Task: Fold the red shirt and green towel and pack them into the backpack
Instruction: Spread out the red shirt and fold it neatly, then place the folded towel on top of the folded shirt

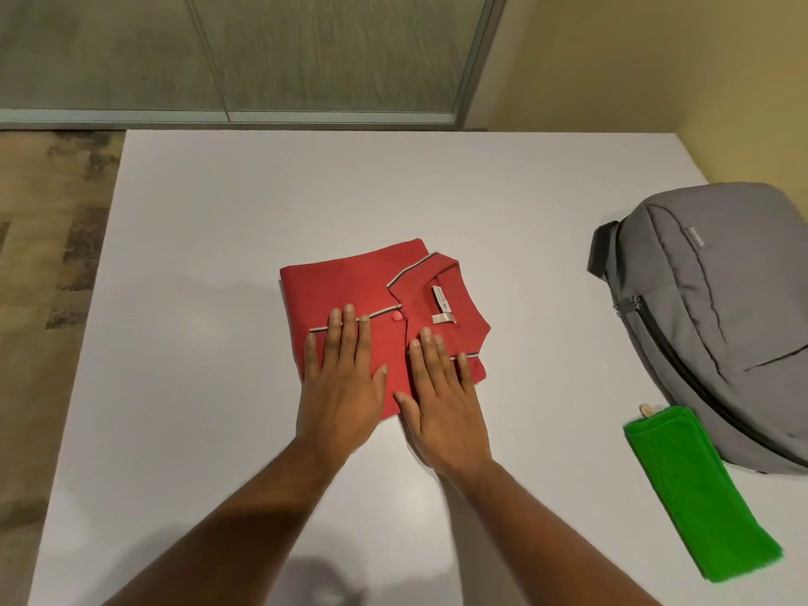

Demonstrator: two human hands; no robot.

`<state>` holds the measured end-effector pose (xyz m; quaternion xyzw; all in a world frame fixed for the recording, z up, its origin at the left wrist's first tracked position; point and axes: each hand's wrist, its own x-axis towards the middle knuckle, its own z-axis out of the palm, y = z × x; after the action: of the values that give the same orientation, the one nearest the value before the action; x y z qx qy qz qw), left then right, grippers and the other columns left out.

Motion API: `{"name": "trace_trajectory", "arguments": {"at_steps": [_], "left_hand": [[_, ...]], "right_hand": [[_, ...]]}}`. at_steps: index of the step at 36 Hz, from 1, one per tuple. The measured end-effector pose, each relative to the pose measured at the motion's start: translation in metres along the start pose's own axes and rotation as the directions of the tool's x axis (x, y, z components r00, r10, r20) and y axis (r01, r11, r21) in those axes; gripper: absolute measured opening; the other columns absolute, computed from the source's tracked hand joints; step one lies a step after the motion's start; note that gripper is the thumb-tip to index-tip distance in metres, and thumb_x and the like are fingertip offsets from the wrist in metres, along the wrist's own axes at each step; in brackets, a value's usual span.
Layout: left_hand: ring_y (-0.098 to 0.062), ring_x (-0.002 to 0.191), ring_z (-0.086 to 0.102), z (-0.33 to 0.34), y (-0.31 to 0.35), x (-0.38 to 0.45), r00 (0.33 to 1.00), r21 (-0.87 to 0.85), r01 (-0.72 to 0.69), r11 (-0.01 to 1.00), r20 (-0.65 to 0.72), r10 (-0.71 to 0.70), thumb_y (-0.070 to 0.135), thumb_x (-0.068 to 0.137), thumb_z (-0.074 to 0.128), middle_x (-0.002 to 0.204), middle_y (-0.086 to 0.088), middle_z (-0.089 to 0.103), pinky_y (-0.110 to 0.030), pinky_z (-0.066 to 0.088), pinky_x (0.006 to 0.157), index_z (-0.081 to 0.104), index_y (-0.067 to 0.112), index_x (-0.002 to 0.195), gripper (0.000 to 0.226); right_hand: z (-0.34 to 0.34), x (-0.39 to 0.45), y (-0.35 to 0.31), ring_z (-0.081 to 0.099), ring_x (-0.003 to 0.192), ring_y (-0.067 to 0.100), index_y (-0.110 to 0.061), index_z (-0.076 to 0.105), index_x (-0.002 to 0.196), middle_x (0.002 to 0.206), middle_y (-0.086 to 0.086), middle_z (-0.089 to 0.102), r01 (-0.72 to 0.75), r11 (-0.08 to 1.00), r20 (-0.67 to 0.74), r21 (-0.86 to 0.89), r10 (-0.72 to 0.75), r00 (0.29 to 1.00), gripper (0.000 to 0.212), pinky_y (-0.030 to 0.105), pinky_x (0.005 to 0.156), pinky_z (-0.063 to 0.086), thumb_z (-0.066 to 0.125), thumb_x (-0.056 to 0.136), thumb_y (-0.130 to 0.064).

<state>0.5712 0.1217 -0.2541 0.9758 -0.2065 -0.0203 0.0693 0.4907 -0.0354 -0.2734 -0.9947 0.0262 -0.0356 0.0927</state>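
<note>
The red shirt lies folded into a compact square in the middle of the white table, collar and label facing up. My left hand presses flat on its near left part, fingers straight. My right hand lies flat beside it on the near right part. The green towel rests folded into a long strip at the right, near the table's front. A grey backpack lies on its back at the far right, its zip looking shut.
The table's left edge drops to a patterned carpet. A glass partition stands behind the table and a yellow wall at the right. A blurred grey shape shows at the bottom edge.
</note>
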Motion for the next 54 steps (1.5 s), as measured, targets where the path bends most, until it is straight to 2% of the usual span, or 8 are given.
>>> {"name": "trace_trajectory", "arguments": {"at_steps": [7,17,22,29,33,38,42,54], "left_hand": [[-0.034,0.158,0.006,0.003,0.002,0.001,0.999,0.018,0.010,1.000,0.038,-0.010,0.054,0.101,0.017,0.171,-0.016,0.006,-0.057,0.012,0.125,0.011,0.010,0.163,0.076],[-0.036,0.156,0.014,0.003,0.006,0.001,0.999,0.055,0.023,0.998,0.034,-0.025,0.047,0.101,0.042,0.169,-0.019,0.014,-0.060,0.015,0.123,0.019,0.006,0.161,0.076],[-0.038,0.156,0.013,-0.005,0.035,0.007,0.993,-0.052,0.108,0.993,0.056,-0.105,0.040,0.100,0.049,0.168,-0.022,0.014,-0.059,0.017,0.123,0.020,0.002,0.160,0.077],[-0.026,0.158,0.007,0.003,0.110,0.002,0.967,-0.306,-0.255,0.917,-0.101,0.235,0.022,0.100,0.041,0.169,-0.015,0.015,-0.052,0.015,0.127,0.026,0.004,0.159,0.063],[-0.025,0.158,0.008,0.011,0.154,0.001,0.923,-0.287,-0.384,0.877,-0.104,0.371,0.021,0.103,0.041,0.170,-0.014,0.015,-0.050,0.019,0.126,0.028,0.005,0.158,0.059],[-0.031,0.155,0.020,0.029,0.207,0.002,0.842,-0.266,-0.521,0.811,-0.007,0.539,0.030,0.107,0.028,0.166,-0.017,0.023,-0.049,0.020,0.126,0.034,0.003,0.156,0.056],[-0.029,0.158,0.009,0.028,0.257,0.002,0.744,-0.315,-0.620,0.719,0.055,0.665,0.028,0.110,0.037,0.169,-0.015,0.016,-0.042,0.000,0.126,0.026,0.005,0.159,0.055],[-0.026,0.158,0.006,0.036,0.342,-0.004,0.658,-0.514,-0.549,0.660,0.222,0.720,0.017,0.109,0.032,0.170,-0.013,0.009,-0.038,0.006,0.128,0.015,0.005,0.161,0.056]], "right_hand": [[0.004,-0.016,0.009,-0.002,0.160,0.016,-0.013,0.012,0.165,0.174,0.002,0.002,-0.044,0.999,0.087,0.025,0.042,0.995,0.074,0.046,0.129,0.015,0.023,0.109,-0.060],[0.001,-0.015,0.012,-0.005,0.160,0.014,-0.015,0.011,0.166,0.174,0.000,0.000,-0.055,0.998,0.113,0.037,0.050,0.992,0.077,0.045,0.129,0.014,0.024,0.107,-0.064],[-0.006,-0.025,0.018,-0.004,0.160,0.016,-0.014,0.012,0.166,0.174,0.002,0.000,-0.085,0.996,0.095,0.020,0.083,0.992,0.076,0.046,0.129,0.011,0.019,0.108,-0.063],[-0.031,-0.063,0.061,0.005,0.160,0.021,-0.011,0.021,0.164,0.173,0.007,0.010,-0.089,0.995,0.073,-0.047,0.093,0.993,0.064,0.049,0.127,0.017,0.015,0.110,-0.046],[-0.045,-0.086,0.096,0.008,0.160,0.019,-0.011,0.026,0.163,0.172,0.006,0.016,-0.218,0.974,0.008,-0.058,0.219,0.976,0.061,0.047,0.128,0.016,0.019,0.111,-0.041],[-0.063,-0.119,0.141,0.015,0.159,0.019,-0.008,0.034,0.159,0.169,0.007,0.025,-0.400,0.916,-0.094,-0.043,0.395,0.914,0.059,0.047,0.128,0.018,0.026,0.111,-0.039],[-0.068,-0.144,0.171,0.022,0.157,0.021,-0.007,0.038,0.158,0.167,0.008,0.031,-0.532,0.844,-0.144,-0.064,0.520,0.842,0.057,0.047,0.127,0.021,0.033,0.110,-0.037],[-0.058,-0.185,0.212,0.020,0.157,0.026,-0.007,0.031,0.160,0.169,0.011,0.026,-0.830,0.558,-0.162,-0.007,0.819,0.551,0.063,0.049,0.127,0.019,0.025,0.109,-0.042]]}}
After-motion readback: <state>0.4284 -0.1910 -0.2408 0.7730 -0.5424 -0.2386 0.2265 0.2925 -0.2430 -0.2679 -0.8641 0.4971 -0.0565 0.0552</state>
